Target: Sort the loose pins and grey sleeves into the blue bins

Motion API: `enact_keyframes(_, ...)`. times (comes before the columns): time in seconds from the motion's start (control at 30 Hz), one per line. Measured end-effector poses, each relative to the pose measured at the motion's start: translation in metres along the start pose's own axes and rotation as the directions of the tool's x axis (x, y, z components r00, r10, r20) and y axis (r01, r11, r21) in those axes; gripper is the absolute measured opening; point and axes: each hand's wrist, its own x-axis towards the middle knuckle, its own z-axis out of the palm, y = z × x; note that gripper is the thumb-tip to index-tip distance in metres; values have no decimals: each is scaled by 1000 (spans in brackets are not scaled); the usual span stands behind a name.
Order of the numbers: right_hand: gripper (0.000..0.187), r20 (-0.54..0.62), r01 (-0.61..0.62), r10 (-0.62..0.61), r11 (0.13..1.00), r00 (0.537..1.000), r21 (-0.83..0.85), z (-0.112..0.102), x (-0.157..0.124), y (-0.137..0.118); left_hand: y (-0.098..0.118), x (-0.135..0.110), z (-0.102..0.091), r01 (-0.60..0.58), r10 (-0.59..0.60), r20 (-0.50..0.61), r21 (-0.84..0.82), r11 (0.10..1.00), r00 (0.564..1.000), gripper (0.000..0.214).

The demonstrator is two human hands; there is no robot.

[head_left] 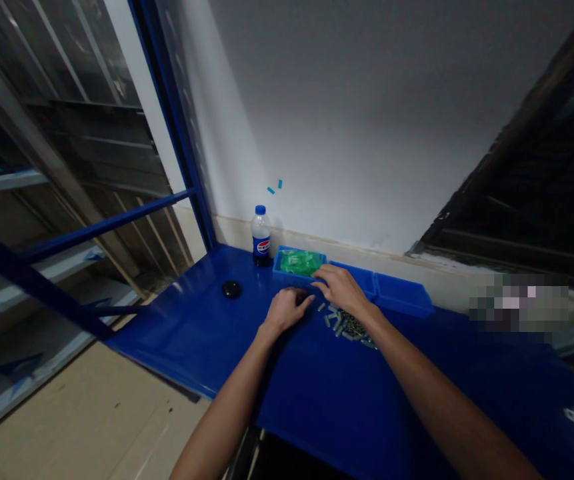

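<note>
In the head view, the left hand [284, 309] and right hand [337, 287] were above a blue table [327, 393], near small metal parts [347, 325].
Right of the frame's centre, the parts lay loosely piled, just below the right hand and partly behind its forearm, and to the right of the left hand. The left hand's fingers curled inward and the right hand's bent near a blue bin [285, 275] with green packaging [299, 262]; whether either gripped anything, I could not tell. A bottle [261, 241] stood farther left.
</note>
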Motion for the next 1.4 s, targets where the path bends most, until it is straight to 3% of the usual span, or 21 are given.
enact_keyframes(0.1, 8, -56, 49, -46, 996, 997, 68, -23, -22, -13, 7, -6, 0, -18, 19, 5, -151, 988, 1000, 46)
enact_keyframes(0.13, 8, -82, 56, -47, 993, 995, 101, -29, -31, -17, 9, -9, 1, -8, 5, -11, -359, 933, 1000, 47)
enact_keyframes(0.2, 8, -109, 49, -35, 990, 993, 131, -37, -52, -23, 12, -17, 3, 20, -5, 23, -683, 731, 1000, 53)
enact_keyframes(0.27, 7, -106, 47, -31, 987, 994, 153, -43, -73, -27, 17, -26, 7, 87, -22, 89, -839, 537, 996, 56)
enact_keyframes(0.43, 10, -123, 48, -23, 979, 992, 197, -51, -108, -36, 42, -43, 28, 96, -89, 66, -915, 392, 994, 77)
enact_keyframes(0.47, 11, -133, 38, -8, 974, 991, 223, -53, -112, -38, 47, -44, 33, 61, -98, 33, -953, 297, 995, 82)
enact_keyframes(0.53, 10, -165, -3, 55, 955, 985, 295, -54, -119, -42, 55, -46, 39, 19, -73, 8, -987, 159, 997, 83)
enact_keyframes(0.6, 13, -242, -71, 170, 927, 955, 368, -54, -123, -47, 59, -48, 41, 15, -67, 7, -993, 115, 998, 81)
enact_keyframes(0.67, 31, -366, -152, 312, 902, 877, 405, -50, -124, -54, 58, -50, 38, 17, -91, 0, -983, 185, 996, 80)
enact_keyframes(0.7, 48, -368, -189, 366, 880, 855, 437, -46, -123, -57, 57, -50, 36, 9, -105, -19, -965, 261, 994, 81)
enact_keyframes(0.77, 68, -238, -257, 446, 792, 863, 553, -36, -117, -64, 58, -50, 31, 3, -120, -51, -912, 411, 991, 93)
enact_keyframes(0.87, 67, -104, -302, 552, 593, 827, 746, -17, -101, -67, 66, -41, 25, -46, -46, -89, -813, 581, 995, 105)
enact_keyframes(0.93, 70, -114, -210, 625, 419, 772, 883, -9, -92, -62, 76, -31, 21, -118, 15, -157, -671, 732, 987, 102)
enact_keyframes(1.0, 75, -99, -34, 711, 171, 697, 985, -6, -89, -51, 90, -20, 17, -188, 115, -193, -418, 889, 974, 107)
enact_keyframes(1.03, 79, -61, 19, 719, 65, 692, 998, -6, -91, -44, 99, -14, 14, -222, 177, -186, -259, 940, 966, 109)
enact_keyframes(1.1, 83, -15, 90, 757, -58, 654, 994, -5, -97, -28, 116, -4, 12, -223, 221, -113, -8, 975, 969, 111)
enact_keyframes(1.17, 83, 4, 140, 807, -108, 591, 984, -1, -106, -11, 133, 5, 13, -205, 211, -22, 160, 966, 977, 114)
enact_keyframes(1.27, 85, 7, 113, 861, -75, 509, 991, 19, -115, 9, 150, 16, 20, -230, 211, 95, 314, 921, 973, 118)
enact_keyframes(1.4, 85, -25, 40, 936, 11, 350, 999, 52, -121, 24, 146, 25, 32, -260, 206, 179, 376, 889, 962, 124)
